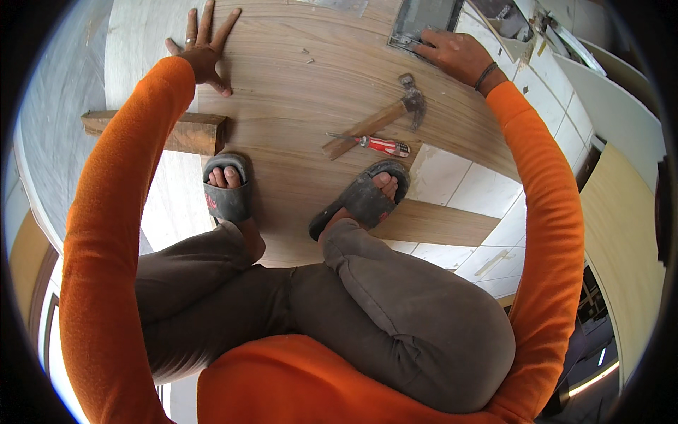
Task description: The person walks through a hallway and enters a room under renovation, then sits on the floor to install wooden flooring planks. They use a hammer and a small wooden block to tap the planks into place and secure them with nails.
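Observation:
My left hand lies flat with fingers spread on the wood-grain planks at the far left. My right hand is at the far right, its fingers bent together at the near edge of a dark rectangular panel or opening. Whatever is in those fingers is too small to make out. Nearer to me, a claw hammer with a wooden handle rests on the planks. Touching or close beside its handle is a red screwdriver with its shaft pointing left.
A wood block lies under my left forearm. My feet in dark sandals stand on the planks. White tiles show at right. Debris and scraps sit at the far right, and a pale board curves along the right edge.

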Demonstrator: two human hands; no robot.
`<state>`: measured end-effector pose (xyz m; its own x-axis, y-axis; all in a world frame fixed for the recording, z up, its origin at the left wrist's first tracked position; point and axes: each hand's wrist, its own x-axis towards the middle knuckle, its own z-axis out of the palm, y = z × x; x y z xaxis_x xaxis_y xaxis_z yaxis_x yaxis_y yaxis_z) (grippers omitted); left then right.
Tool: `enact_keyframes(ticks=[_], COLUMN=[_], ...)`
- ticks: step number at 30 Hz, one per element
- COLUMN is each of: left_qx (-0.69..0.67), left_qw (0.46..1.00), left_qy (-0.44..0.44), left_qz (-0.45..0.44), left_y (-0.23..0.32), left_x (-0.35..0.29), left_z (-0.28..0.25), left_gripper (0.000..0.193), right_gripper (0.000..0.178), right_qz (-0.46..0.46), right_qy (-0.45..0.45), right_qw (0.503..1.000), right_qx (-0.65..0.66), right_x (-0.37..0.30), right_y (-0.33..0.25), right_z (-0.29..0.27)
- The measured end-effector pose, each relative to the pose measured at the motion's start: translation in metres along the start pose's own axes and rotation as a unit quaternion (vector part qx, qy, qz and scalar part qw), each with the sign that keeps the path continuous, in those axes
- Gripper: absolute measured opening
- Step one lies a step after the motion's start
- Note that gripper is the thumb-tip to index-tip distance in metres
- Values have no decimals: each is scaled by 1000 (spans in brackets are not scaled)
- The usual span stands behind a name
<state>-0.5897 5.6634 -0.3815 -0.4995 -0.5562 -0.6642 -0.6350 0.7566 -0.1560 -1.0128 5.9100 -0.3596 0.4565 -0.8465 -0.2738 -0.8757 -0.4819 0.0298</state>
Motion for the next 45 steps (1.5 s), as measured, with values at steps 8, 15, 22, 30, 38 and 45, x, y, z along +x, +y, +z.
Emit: enact_keyframes(ticks=[8, 15, 22, 30, 38, 45], left_qx=[-4, -22, -18, -8, -37, -41], left_qw=[1000, 999, 1000, 993, 993, 993], left_qy=[12, 30, 17, -116, -111, -112], left_qz=[-2, 7, -3, 7, 13, 12], left_y=[1, -2, 0, 14, 12, 13], left_x=[1, 0, 0, -14, -13, -12], left_z=[2, 7, 3, -46, -43, -45], left_gripper=[169, 168, 167, 160, 167, 163], right_gripper=[18, 17, 19, 17, 20, 21], right_qz=[-3, -36, -45, -25, -18, -27], right_qy=[24, 59, 54, 19, -26, 18], right_qw=[999, 998, 997, 999, 999, 999], right_qx=[-25, -2, -10, 9, -17, -1], right_x=[5, 7, 7, 2, 6, -1], right_y=[1, 5, 8, 5, 6, 6], right_z=[5, -9, 3, -3, 1, -2])
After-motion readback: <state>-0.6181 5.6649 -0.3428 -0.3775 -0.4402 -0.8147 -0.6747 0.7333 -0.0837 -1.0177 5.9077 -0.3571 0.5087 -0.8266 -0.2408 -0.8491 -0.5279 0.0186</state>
